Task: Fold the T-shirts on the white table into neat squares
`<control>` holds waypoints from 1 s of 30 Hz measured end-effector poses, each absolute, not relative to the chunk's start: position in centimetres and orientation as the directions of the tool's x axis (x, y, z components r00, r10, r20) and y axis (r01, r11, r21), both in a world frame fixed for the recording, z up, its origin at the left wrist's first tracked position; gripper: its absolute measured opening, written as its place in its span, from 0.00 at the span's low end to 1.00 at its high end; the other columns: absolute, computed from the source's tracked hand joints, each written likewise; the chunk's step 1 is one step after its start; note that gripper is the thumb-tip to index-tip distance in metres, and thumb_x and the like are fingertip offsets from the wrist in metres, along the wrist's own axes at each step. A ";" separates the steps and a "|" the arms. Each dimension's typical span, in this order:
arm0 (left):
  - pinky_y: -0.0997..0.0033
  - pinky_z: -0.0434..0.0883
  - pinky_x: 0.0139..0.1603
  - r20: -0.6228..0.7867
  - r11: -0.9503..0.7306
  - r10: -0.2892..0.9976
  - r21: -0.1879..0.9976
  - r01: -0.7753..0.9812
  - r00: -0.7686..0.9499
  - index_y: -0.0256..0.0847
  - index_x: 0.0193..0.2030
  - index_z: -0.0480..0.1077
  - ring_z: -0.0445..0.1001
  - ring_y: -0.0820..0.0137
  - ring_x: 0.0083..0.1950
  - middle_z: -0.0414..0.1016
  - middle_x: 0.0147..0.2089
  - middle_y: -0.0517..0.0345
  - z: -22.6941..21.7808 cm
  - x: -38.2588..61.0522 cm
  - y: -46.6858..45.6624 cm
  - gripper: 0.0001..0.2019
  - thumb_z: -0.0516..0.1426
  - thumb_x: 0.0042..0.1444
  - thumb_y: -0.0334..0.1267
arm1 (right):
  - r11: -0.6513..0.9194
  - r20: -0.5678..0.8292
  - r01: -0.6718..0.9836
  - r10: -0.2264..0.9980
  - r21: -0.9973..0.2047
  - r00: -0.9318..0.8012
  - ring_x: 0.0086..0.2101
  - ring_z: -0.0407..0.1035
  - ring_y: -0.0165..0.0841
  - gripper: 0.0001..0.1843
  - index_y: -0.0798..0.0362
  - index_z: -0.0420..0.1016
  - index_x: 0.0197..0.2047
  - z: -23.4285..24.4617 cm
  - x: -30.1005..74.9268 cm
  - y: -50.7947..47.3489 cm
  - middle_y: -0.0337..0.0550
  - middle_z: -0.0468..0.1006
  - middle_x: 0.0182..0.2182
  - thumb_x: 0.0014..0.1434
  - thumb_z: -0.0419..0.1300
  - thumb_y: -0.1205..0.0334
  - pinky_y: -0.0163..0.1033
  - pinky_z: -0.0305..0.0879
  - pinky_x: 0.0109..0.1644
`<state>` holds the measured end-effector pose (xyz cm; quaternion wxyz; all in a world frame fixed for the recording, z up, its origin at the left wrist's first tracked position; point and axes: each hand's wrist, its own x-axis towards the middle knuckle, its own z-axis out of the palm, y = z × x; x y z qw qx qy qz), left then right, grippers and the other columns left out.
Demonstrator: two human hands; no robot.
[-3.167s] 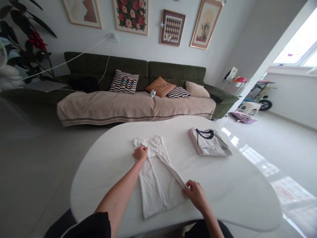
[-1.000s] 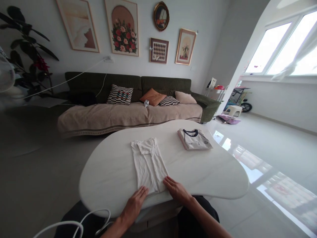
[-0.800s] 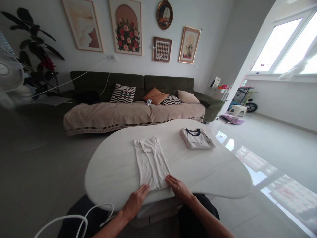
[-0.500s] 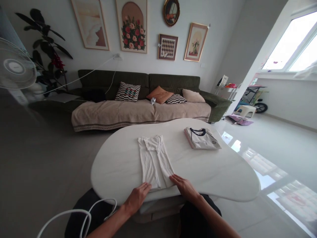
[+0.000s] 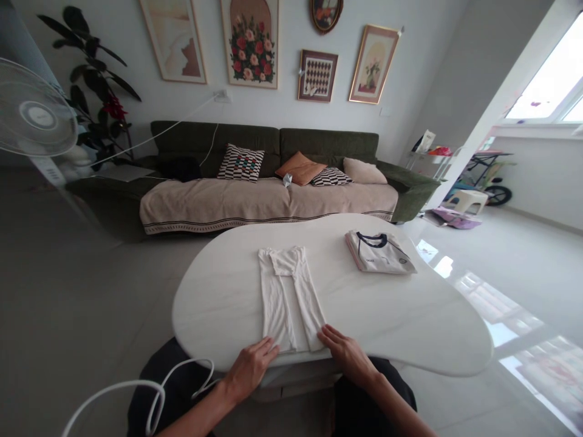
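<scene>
A white shirt (image 5: 288, 296), folded lengthwise into a narrow strip, lies on the white table (image 5: 410, 315) with its collar end away from me. My left hand (image 5: 251, 366) rests flat at the shirt's near left corner, fingers stretched out. On the near right corner my right hand (image 5: 347, 354) also lies flat with its fingers apart. Both hands sit at the table's near edge and touch the hem. A folded white shirt with a dark collar (image 5: 381, 251) lies on the table's far right part, on top of something pink.
A white cable (image 5: 150, 388) loops in front of my lap at lower left. Beyond the table stands a green sofa (image 5: 273, 164) with cushions and a beige cover. A fan (image 5: 34, 115) and a plant are at left. Shiny floor spreads to the right.
Earlier my left hand pressed near the collar while my right folded a side in. Over the last second both hands stay at the hem; the view has shifted slightly.
</scene>
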<state>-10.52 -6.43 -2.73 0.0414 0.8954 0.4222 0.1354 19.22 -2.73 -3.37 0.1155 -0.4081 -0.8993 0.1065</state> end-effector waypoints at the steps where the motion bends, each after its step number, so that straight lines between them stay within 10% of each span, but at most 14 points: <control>1: 0.68 0.65 0.54 0.207 -0.640 0.768 0.185 0.746 0.607 0.43 0.54 0.62 0.64 0.69 0.56 0.66 0.55 0.54 -2.8 -10.6 -6.6 0.20 0.49 0.54 0.28 | 0.643 0.101 0.710 0.757 -0.288 -0.645 0.57 0.51 0.36 0.27 0.53 0.59 0.58 -3.2 19.2 -2.9 0.48 0.59 0.57 0.54 0.46 0.71 0.41 0.57 0.56; 7: 0.62 0.63 0.54 0.159 -0.554 0.830 0.121 0.823 0.535 0.47 0.60 0.52 0.60 0.65 0.58 0.55 0.62 0.55 -3.7 -10.2 -6.9 0.31 0.55 0.49 0.29 | 0.563 0.041 0.803 0.823 -0.194 -0.567 0.58 0.47 0.43 0.40 0.49 0.48 0.62 -4.0 18.0 -3.7 0.45 0.51 0.61 0.46 0.53 0.73 0.50 0.55 0.55; 15: 0.66 0.63 0.50 0.247 -0.614 0.773 0.055 0.788 0.585 0.47 0.53 0.62 0.68 0.70 0.50 0.68 0.54 0.57 -3.3 -10.3 -8.5 0.22 0.46 0.54 0.23 | 0.609 0.302 0.779 0.778 -0.147 -0.551 0.49 0.59 0.39 0.21 0.50 0.63 0.54 -5.2 17.1 -6.5 0.47 0.68 0.50 0.56 0.52 0.69 0.44 0.59 0.50; 21: 0.72 0.66 0.42 0.132 -0.602 0.790 0.356 0.715 0.599 0.46 0.48 0.68 0.71 0.71 0.40 0.74 0.43 0.57 -0.3 -11.0 -10.2 0.18 0.46 0.54 0.25 | 0.605 0.140 0.725 0.791 -0.328 -0.596 0.37 0.64 0.32 0.13 0.47 0.70 0.41 -0.4 17.0 -8.7 0.39 0.74 0.35 0.56 0.51 0.71 0.38 0.60 0.43; 30: 0.80 0.59 0.26 -0.066 -0.156 0.922 0.839 0.522 0.381 0.37 0.30 0.74 0.64 0.75 0.25 0.70 0.23 0.64 6.2 -11.7 0.4 0.10 0.54 0.45 0.39 | 0.323 0.017 0.606 0.891 -0.727 -0.454 0.27 0.64 0.29 0.09 0.54 0.71 0.32 6.4 17.2 2.5 0.38 0.72 0.25 0.51 0.52 0.63 0.32 0.59 0.32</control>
